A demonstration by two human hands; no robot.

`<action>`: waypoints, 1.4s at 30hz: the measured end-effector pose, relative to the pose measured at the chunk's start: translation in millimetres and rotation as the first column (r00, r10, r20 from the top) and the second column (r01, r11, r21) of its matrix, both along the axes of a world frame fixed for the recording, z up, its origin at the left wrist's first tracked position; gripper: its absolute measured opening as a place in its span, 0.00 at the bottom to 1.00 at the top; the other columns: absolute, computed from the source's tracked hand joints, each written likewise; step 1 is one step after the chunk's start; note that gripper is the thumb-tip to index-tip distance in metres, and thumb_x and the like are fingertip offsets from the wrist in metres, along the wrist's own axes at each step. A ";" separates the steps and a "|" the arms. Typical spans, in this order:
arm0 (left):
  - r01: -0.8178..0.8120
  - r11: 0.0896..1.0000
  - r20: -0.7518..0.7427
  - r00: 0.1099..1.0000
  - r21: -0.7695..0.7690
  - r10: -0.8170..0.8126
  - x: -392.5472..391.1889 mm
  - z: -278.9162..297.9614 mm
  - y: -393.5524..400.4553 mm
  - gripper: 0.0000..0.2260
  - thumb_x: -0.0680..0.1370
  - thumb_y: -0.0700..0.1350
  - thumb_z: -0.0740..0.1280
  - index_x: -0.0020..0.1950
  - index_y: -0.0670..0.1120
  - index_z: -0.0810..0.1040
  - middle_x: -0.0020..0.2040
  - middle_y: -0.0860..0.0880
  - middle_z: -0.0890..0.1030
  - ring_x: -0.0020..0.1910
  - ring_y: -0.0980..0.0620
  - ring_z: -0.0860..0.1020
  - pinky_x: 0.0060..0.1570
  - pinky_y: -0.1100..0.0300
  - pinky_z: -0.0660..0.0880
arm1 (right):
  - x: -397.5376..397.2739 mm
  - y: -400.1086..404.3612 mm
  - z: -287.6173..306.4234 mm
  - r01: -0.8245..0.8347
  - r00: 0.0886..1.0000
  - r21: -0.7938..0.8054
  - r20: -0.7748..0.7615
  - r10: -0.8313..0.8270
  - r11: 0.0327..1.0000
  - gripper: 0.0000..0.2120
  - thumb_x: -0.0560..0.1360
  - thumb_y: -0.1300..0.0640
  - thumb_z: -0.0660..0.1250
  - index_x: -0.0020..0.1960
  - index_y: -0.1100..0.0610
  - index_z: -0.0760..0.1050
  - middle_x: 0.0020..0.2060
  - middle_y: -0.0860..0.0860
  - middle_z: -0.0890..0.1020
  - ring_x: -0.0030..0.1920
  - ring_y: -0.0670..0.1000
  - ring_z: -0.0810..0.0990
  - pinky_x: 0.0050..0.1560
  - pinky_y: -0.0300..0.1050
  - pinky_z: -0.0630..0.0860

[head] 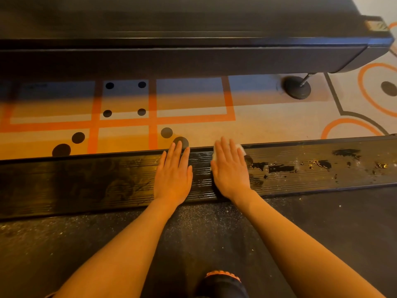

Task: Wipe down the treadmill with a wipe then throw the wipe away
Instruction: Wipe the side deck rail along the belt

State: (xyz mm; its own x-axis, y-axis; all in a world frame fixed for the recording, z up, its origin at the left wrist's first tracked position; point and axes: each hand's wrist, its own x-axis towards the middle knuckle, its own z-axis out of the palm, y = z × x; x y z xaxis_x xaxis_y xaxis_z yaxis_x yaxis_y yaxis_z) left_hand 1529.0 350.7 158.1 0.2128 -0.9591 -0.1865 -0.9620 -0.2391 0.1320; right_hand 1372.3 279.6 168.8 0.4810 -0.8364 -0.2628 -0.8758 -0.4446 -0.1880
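The treadmill's black ribbed side rail [86, 179] runs across the view, with the dark belt [322, 222] below it. My right hand [231, 168] lies flat with straight fingers on the rail, pressing a white wipe [241, 149] that shows only past the fingertips and at the thumb side. My left hand [174, 173] rests flat on the rail just to the left, fingers straight, holding nothing. Worn, dusty patches [300, 166] mark the rail to the right of my hands.
Beyond the rail is carpet [193, 125] with orange lines and dark dots. A second dark treadmill [193, 50] stands parallel at the top, its round foot [297, 89] on the carpet. A black and orange shoe [222, 282] rests on the belt at the bottom.
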 end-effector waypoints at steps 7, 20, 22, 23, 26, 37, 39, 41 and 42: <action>0.006 1.000 0.013 1.000 0.012 -0.006 0.2 1.7 -0.3 0.26 0.85 0.54 0.47 0.82 0.48 0.49 0.82 0.46 0.45 0.80 0.48 0.41 0.79 0.50 0.44 | 5.8 -18.7 0.2 -0.274 0.960 0.018 -0.064 0.274 0.962 0.28 0.85 0.45 0.42 0.81 0.54 0.40 0.80 0.52 0.42 0.79 0.52 0.36 0.75 0.48 0.33; 0.006 1.000 0.028 1.000 0.018 -0.006 0.5 0.0 -1.4 0.26 0.85 0.54 0.48 0.82 0.48 0.50 0.82 0.46 0.47 0.80 0.47 0.43 0.79 0.50 0.45 | -61.4 -41.5 4.8 -0.131 0.989 0.052 -0.060 0.134 0.990 0.35 0.79 0.39 0.37 0.81 0.54 0.51 0.80 0.53 0.54 0.80 0.55 0.47 0.76 0.52 0.38; 0.000 1.000 0.032 1.000 0.019 -0.001 0.2 0.4 -1.1 0.26 0.85 0.54 0.49 0.82 0.48 0.50 0.82 0.46 0.47 0.80 0.47 0.43 0.78 0.51 0.44 | -46.9 -29.1 3.9 -0.211 0.976 0.049 -0.037 0.213 0.976 0.34 0.79 0.40 0.35 0.81 0.54 0.44 0.81 0.52 0.47 0.80 0.54 0.42 0.77 0.51 0.36; 0.000 1.000 0.035 0.999 0.021 -0.001 -0.1 0.3 -0.8 0.26 0.85 0.54 0.49 0.82 0.48 0.50 0.82 0.46 0.47 0.80 0.47 0.43 0.78 0.51 0.44 | -42.1 -23.0 2.9 -0.226 0.973 0.042 -0.029 0.227 0.973 0.34 0.79 0.40 0.34 0.81 0.53 0.41 0.80 0.51 0.44 0.80 0.53 0.39 0.76 0.51 0.34; 0.004 1.000 0.037 0.999 0.026 -0.005 0.1 -0.2 -1.6 0.26 0.85 0.54 0.48 0.82 0.48 0.49 0.82 0.46 0.46 0.80 0.47 0.43 0.78 0.51 0.44 | -46.5 -16.5 -1.5 -0.223 0.975 0.019 -0.014 0.224 0.975 0.32 0.79 0.39 0.34 0.79 0.52 0.35 0.79 0.50 0.38 0.79 0.52 0.34 0.76 0.49 0.32; 0.003 1.000 -0.021 1.000 -0.008 -0.003 1.8 -2.2 -0.5 0.26 0.84 0.53 0.49 0.81 0.47 0.53 0.82 0.45 0.50 0.81 0.47 0.45 0.78 0.51 0.44 | -97.4 -8.6 -6.1 0.006 1.000 0.026 -0.025 -0.005 1.000 0.32 0.80 0.40 0.36 0.79 0.52 0.34 0.79 0.51 0.36 0.78 0.53 0.33 0.76 0.48 0.32; -0.002 1.000 -0.027 1.000 -0.031 0.001 2.0 -3.5 0.1 0.25 0.84 0.52 0.51 0.81 0.46 0.56 0.81 0.44 0.53 0.81 0.46 0.48 0.78 0.50 0.47 | -79.9 9.7 -4.1 -0.021 1.000 0.033 -0.017 0.021 0.999 0.31 0.80 0.41 0.36 0.79 0.53 0.33 0.79 0.52 0.36 0.78 0.54 0.33 0.77 0.51 0.34; -0.005 0.999 -0.023 1.000 -0.042 0.004 1.0 -3.3 0.3 0.25 0.84 0.52 0.52 0.80 0.45 0.58 0.81 0.44 0.55 0.80 0.46 0.50 0.78 0.49 0.49 | -65.9 31.3 -5.4 -0.079 0.997 0.030 0.011 0.078 0.996 0.31 0.81 0.42 0.37 0.79 0.53 0.35 0.79 0.52 0.37 0.79 0.54 0.34 0.76 0.52 0.35; -0.003 0.999 -0.015 1.000 -0.038 0.002 0.7 -2.9 0.2 0.25 0.84 0.52 0.52 0.80 0.45 0.58 0.81 0.44 0.54 0.80 0.46 0.50 0.78 0.49 0.49 | -64.1 39.5 -7.2 -0.107 0.994 0.028 0.012 0.106 0.994 0.30 0.82 0.42 0.37 0.80 0.53 0.35 0.79 0.51 0.36 0.79 0.54 0.33 0.76 0.52 0.34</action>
